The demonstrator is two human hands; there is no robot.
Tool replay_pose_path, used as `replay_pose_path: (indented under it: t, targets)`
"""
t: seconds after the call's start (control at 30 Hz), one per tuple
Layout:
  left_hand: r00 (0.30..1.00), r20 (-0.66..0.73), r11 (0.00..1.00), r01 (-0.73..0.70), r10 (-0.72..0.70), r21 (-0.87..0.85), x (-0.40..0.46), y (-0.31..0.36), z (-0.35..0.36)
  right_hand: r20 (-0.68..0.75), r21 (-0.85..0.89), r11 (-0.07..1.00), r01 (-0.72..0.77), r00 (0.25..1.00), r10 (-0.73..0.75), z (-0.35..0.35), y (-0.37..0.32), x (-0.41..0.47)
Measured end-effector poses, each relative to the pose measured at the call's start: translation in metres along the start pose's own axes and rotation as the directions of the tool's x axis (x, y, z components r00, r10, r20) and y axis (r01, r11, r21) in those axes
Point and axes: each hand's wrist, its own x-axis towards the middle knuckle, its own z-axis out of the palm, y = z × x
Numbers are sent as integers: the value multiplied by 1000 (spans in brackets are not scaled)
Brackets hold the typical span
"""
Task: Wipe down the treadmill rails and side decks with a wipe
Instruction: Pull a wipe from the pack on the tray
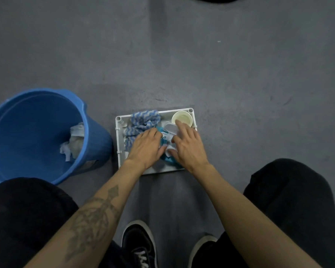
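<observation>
A white tray (118, 144) lies on the grey floor in front of my knees. In it is a teal wipe packet (169, 160) with its white flap (169, 127) lifted. My left hand (145, 147) lies flat on the packet's left side and presses it down. My right hand (189, 147) is over the packet's right side, thumb and fingers pinching a white wipe (170, 147) at the opening. A blue-and-white zigzag cloth (141, 120) fills the tray's far left. No treadmill is in view.
A paper cup (182, 118) stands in the tray's far right corner, just beyond my right fingertips. A blue bucket (37, 132) with crumpled used wipes (74, 142) inside stands to the left of the tray. My shoes (138, 246) are near the bottom edge.
</observation>
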Motion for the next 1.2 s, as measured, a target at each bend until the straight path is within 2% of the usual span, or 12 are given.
replay_pose_path:
  t: [0.17,0.37,0.67,0.83,0.97,1.1,1.2]
  targets:
    - [998,-24,996,55,-57,-65,5,2,-3,77,-77,997,10,997,-4,6,-4,-5]
    - [998,-10,991,63,-65,-118,8,2,-5,-55,-96,994,52,997,-57,9,-6,-5]
    - [996,14,989,89,-87,-117,7,-3,-8,-121,-73,997,-28,993,19,-3,10,-3]
    - [994,25,991,108,-106,-85,9,1,-8,-119,123,977,-175,975,190,-13,19,-4]
    - [992,43,991,122,-119,-63,10,2,-7,-149,317,909,-270,932,329,-22,18,-2]
    - [992,36,987,122,-119,-100,10,3,-5,14,566,724,-395,882,470,-33,15,4]
    - [993,-1,971,116,-119,-207,10,4,-7,140,661,588,-467,846,514,-40,13,4]
